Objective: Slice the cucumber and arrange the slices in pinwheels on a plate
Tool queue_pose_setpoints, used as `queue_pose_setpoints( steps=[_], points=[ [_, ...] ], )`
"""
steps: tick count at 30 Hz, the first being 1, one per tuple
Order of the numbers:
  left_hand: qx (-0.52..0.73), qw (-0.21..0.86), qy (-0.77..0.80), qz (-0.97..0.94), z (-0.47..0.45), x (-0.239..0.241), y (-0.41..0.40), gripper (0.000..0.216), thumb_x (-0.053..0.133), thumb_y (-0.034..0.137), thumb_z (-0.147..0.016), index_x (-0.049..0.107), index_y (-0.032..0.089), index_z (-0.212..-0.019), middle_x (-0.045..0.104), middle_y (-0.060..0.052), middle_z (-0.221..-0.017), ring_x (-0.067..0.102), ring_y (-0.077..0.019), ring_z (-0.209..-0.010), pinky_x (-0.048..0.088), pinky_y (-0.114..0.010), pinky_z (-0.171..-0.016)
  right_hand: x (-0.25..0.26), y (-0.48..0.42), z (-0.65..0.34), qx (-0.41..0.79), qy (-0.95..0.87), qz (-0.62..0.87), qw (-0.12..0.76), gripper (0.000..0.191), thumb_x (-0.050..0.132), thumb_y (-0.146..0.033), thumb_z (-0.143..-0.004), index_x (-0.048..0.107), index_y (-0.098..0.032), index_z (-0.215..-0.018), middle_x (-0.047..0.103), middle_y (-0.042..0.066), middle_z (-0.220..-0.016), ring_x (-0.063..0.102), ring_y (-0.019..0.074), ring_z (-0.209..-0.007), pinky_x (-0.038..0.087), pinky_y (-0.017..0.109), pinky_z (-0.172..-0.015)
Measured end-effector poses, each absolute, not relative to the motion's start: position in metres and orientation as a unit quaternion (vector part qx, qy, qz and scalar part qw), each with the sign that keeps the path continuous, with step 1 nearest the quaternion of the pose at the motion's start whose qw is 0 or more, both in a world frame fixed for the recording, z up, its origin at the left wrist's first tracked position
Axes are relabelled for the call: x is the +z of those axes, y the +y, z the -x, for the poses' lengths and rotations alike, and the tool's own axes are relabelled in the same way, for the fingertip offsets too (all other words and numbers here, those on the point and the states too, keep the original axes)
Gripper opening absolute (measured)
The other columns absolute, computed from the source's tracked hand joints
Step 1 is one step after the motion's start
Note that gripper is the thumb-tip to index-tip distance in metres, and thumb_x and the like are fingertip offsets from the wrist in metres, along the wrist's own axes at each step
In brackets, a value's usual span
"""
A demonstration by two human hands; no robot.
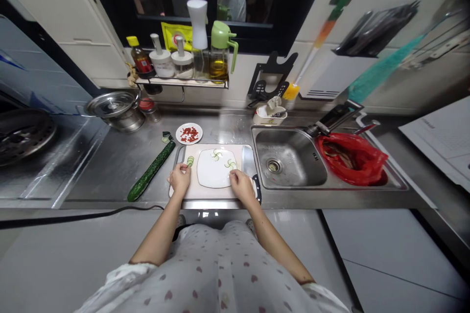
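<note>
right fingers (234, 175): grip too small to tell | stove (27, 139): cut off left

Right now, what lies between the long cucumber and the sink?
In the head view: the cutting board, with the square plate, cucumber slices and knife on it, plus left hand and right hand.

Mid-frame, a squarish white plate (213, 176) bears two cucumber pinwheels (217, 155); left of centre, cucumber slices (190, 160) (pale green) lie overlapping.

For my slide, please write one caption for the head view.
Left hand beside overlapping cucumber slices, right hand at a white plate bearing two slice clusters.
</note>
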State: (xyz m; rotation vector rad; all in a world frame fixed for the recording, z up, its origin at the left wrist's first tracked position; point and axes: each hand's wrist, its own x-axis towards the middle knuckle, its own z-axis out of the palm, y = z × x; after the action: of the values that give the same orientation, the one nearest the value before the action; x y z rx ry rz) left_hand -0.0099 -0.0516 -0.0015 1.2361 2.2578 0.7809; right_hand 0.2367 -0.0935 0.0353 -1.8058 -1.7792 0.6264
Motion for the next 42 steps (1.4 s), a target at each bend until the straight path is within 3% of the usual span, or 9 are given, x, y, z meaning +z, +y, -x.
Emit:
queue_pose_setpoints(
  steps=[5,10,18,28,32,36,39,42],
  points=[
    [0.434,0.393,0.681,-0.440,0.008,0.003,-0.053,0.032,0.068,0.045,-0.069,0.061,0.017,-0.084,0.066,-0.004,-0.078,0.058,-0.0138,-0.069,0.044,-0.025,-0.068,0.042,-0.086,-0.224,0.262,-0.672,0.635,0.277,0.024,0.046,-0.028,-0.090,0.066,-0.018,-0.098,0.066,0.004,-0.081,0.058,0.0167,-0.074,0.042,0.026,-0.071],
    [0.488,0.512,0.569,-0.420,-0.003,0.029,-0.054,0.038,0.077,0.044,-0.060,0.063,0.016,-0.081,0.067,-0.004,-0.078,0.061,-0.0140,-0.073,0.047,-0.026,-0.071,0.059,-0.075,-0.205,0.285,-0.697,0.584,0.303,0.021,0.050,-0.029,-0.089,0.066,-0.020,-0.101,0.065,0.003,-0.085,0.058,0.0161,-0.077,0.044,0.027,-0.074],
    [0.457,0.572,0.525,-0.433,-0.015,0.060,-0.056,0.033,0.079,0.037,-0.058,0.069,0.015,-0.081,0.069,-0.004,-0.079,0.063,-0.0152,-0.074,0.049,-0.029,-0.077,0.078,-0.063,-0.185,0.354,-0.686,0.521,0.363,0.020,0.053,-0.026,-0.086,0.066,-0.019,-0.099,0.067,0.004,-0.087,0.059,0.0157,-0.079,0.046,0.028,-0.076],
    [0.450,0.566,0.517,-0.457,-0.026,0.066,-0.058,0.041,0.080,0.047,-0.057,0.068,0.016,-0.079,0.069,-0.005,-0.080,0.062,-0.0170,-0.077,0.048,-0.030,-0.077,0.072,-0.059,-0.188,0.439,-0.627,0.511,0.392,0.012,0.055,-0.029,-0.081,0.061,-0.019,-0.078,0.065,0.000,-0.074,0.058,0.0135,-0.072,0.045,0.026,-0.071],
    [0.443,0.557,0.537,-0.454,-0.025,0.065,-0.056,0.045,0.073,0.056,-0.063,0.065,0.016,-0.083,0.065,-0.003,-0.071,0.058,-0.0131,-0.066,0.044,-0.024,-0.063,0.070,-0.057,-0.188,0.426,-0.617,0.522,0.406,0.014,0.055,-0.031,-0.081,0.060,-0.019,-0.077,0.063,-0.001,-0.071,0.056,0.0129,-0.068,0.044,0.025,-0.068],
    [0.380,0.616,0.551,-0.416,-0.027,0.065,-0.057,0.053,0.057,0.067,-0.074,0.063,0.016,-0.090,0.057,0.001,-0.058,0.042,-0.0070,-0.045,0.027,-0.020,-0.044,0.070,-0.055,-0.189,0.414,-0.630,0.511,0.413,0.016,0.054,-0.033,-0.083,0.061,-0.020,-0.078,0.065,0.000,-0.075,0.057,0.0137,-0.071,0.045,0.026,-0.070],
    [0.376,0.663,0.531,-0.371,-0.029,0.067,-0.058,0.053,0.062,0.063,-0.073,0.062,0.016,-0.098,0.061,0.000,-0.065,0.043,-0.0053,-0.046,0.020,-0.018,-0.042,0.070,-0.054,-0.190,0.405,-0.649,0.500,0.405,0.014,0.054,-0.031,-0.083,0.062,-0.020,-0.079,0.065,0.000,-0.076,0.058,0.0140,-0.073,0.045,0.026,-0.072],
    [0.389,0.668,0.530,-0.350,-0.029,0.068,-0.058,0.052,0.071,0.053,-0.067,0.061,0.016,-0.103,0.063,-0.001,-0.074,0.046,-0.0052,-0.050,0.023,-0.017,-0.043,0.070,-0.054,-0.191,0.393,-0.664,0.500,0.395,0.013,0.053,-0.028,-0.083,0.063,-0.020,-0.080,0.065,0.000,-0.077,0.057,0.0141,-0.074,0.045,0.026,-0.073]
  ],
)
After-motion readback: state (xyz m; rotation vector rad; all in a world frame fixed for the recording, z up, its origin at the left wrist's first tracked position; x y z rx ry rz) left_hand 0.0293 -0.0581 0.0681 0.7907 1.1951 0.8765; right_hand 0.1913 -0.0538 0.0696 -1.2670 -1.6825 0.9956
